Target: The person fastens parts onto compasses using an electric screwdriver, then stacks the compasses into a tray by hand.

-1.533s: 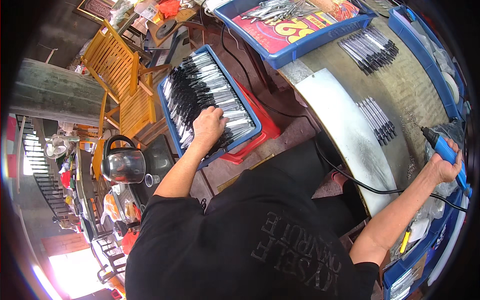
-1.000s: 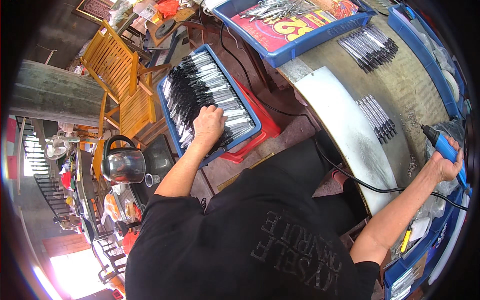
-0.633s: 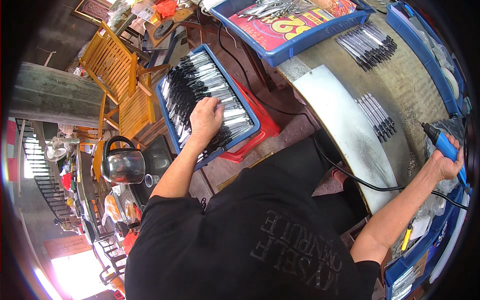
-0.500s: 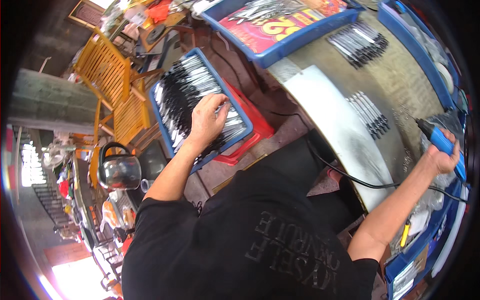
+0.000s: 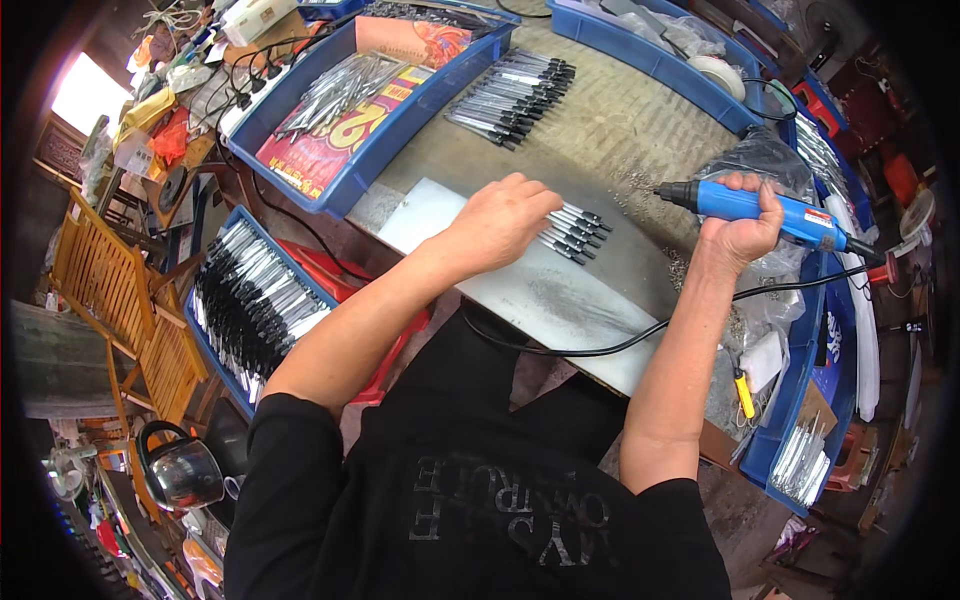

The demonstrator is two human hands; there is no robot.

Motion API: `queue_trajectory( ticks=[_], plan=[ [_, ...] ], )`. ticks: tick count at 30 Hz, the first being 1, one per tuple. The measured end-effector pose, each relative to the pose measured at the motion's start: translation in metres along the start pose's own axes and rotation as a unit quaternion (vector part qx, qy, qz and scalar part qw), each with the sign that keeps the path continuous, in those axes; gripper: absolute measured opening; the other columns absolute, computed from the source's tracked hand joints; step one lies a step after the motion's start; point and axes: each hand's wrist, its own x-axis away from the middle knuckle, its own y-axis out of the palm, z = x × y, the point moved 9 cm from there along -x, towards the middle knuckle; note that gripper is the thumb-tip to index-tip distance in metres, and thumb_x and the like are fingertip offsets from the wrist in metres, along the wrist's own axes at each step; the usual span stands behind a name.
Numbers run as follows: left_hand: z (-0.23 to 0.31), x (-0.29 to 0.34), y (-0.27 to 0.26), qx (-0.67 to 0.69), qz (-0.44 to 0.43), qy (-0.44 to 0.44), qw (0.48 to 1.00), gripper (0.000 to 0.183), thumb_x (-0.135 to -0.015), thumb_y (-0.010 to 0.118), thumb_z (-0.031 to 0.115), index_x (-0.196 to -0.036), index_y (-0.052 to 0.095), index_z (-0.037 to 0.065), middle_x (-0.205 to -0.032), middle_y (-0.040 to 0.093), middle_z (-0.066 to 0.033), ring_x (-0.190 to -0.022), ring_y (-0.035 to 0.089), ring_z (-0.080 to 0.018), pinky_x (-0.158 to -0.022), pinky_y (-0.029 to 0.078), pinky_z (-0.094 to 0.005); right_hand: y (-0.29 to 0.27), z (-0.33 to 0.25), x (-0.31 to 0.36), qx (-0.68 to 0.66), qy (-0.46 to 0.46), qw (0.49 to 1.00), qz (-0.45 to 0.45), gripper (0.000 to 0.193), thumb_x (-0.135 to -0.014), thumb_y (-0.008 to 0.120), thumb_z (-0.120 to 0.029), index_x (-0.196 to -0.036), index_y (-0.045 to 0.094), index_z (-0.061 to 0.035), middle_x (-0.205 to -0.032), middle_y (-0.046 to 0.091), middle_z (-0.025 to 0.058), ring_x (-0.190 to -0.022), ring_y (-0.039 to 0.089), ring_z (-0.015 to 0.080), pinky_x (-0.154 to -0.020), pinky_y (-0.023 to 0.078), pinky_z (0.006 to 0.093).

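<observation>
My left hand [image 5: 503, 224] is over the table, its fingers bent together at the ends of a short row of silver-and-black pens [image 5: 572, 235]. Its fingertips are partly hidden, so whether a pen is between them does not show. On the right, my right hand [image 5: 745, 222] is wrapped around a blue electric screwdriver [image 5: 770, 208] with a black nose. That tool lies nearly level, its tip pointing left above small scattered metal parts [image 5: 640, 190]. A larger bunch of pens [image 5: 513, 95] lies farther back on the table.
A blue tray [image 5: 345, 190] with silver pen parts stands at the back left. Lower left, a blue crate [image 5: 215, 345] full of pens is beside a red stool [image 5: 375, 385]. A black cable [image 5: 590, 352] crosses the table's near edge. Toward the right lies a yellow-handled cutter [image 5: 743, 393].
My left hand has moved from over the crate of pens, rightward to the short row on the table. My right hand still grips the screwdriver, now held more level. The view has swung right.
</observation>
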Motion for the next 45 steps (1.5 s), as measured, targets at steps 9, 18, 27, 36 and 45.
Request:
queue_trajectory(
  ticks=[9,18,27,36,45],
  plan=[
    [-0.008,-0.043,0.062,-0.080,-0.235,-0.040,0.968,0.035,-0.072,0.063,0.028,-0.102,0.057,0.011,-0.103,0.055,-0.0052,-0.102,0.045,-0.0249,-0.081,0.035,-0.0457,-0.026,0.012,-0.030,-0.024,0.060,0.997,-0.043,0.016,-0.071,0.055,-0.013,-0.079,0.047,-0.0036,-0.065,0.050,0.0114,-0.061,0.051,0.0243,-0.063,0.044,0.0390],
    [-0.026,-0.052,0.087,0.008,-0.307,-0.116,0.944,0.027,-0.070,0.066,0.030,-0.091,0.063,0.012,-0.091,0.062,-0.0044,-0.095,0.055,-0.0243,-0.077,0.036,-0.0491,-0.048,0.015,-0.059,-0.020,0.052,0.996,-0.073,0.014,-0.073,0.053,-0.012,-0.075,0.044,-0.0005,-0.072,0.045,0.0110,-0.069,0.046,0.0250,-0.070,0.038,0.0405],
    [-0.014,-0.051,0.072,-0.023,-0.210,-0.083,0.974,0.023,-0.073,0.063,0.025,-0.086,0.062,0.006,-0.084,0.062,-0.0103,-0.091,0.057,-0.0261,-0.082,0.035,-0.0507,-0.041,0.012,-0.057,0.007,0.036,0.996,-0.081,0.015,-0.075,0.051,-0.013,-0.074,0.043,0.0005,-0.073,0.044,0.0105,-0.071,0.045,0.0243,-0.070,0.036,0.0392],
    [0.000,-0.045,0.052,0.023,0.058,0.041,0.997,0.011,-0.068,0.055,0.009,-0.078,0.057,0.004,-0.075,0.054,-0.0108,-0.074,0.057,-0.0290,-0.070,0.042,-0.0436,-0.039,0.014,-0.060,0.000,0.047,0.995,-0.089,0.016,-0.074,0.051,-0.013,-0.071,0.044,0.0009,-0.072,0.044,0.0109,-0.071,0.045,0.0243,-0.070,0.036,0.0387],
    [0.039,0.029,-0.058,0.146,0.359,0.037,0.921,0.020,-0.068,0.058,-0.001,-0.086,0.051,0.001,-0.077,0.054,-0.0123,-0.068,0.057,-0.0303,-0.057,0.047,-0.0360,-0.043,0.018,-0.059,-0.006,0.057,0.995,-0.079,0.016,-0.073,0.052,-0.013,-0.072,0.044,0.0012,-0.072,0.044,0.0110,-0.071,0.045,0.0245,-0.070,0.036,0.0394]
  ],
)
